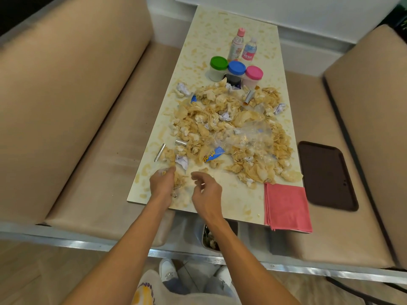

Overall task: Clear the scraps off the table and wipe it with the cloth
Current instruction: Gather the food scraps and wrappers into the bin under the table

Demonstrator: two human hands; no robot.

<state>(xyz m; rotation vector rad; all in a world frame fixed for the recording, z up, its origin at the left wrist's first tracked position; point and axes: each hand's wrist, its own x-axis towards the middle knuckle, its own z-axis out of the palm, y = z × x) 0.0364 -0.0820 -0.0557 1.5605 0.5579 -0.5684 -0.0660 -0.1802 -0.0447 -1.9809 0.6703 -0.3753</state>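
A big heap of scraps (231, 128), made of beige crumpled paper, white wads, clear plastic and blue wrapper bits, covers the middle of the speckled table (229, 208). My left hand (163, 183) lies at the near left corner, fingers curled over a small clump of the scraps. My right hand (206, 190) hovers beside it above bare tabletop, fingers loosely bent, holding nothing. A folded pink cloth (286, 205) sits at the near right corner, overhanging the edge. Beneath the near edge, a bin (210, 238) with scraps inside is partly visible.
Three tubs with green (218, 68), blue (236, 72) and pink (253, 77) lids and two bottles (242, 46) stand at the far end. Silver tubes (159, 152) lie among the scraps. Tan bench seats flank the table; a dark tray (327, 176) rests on the right seat.
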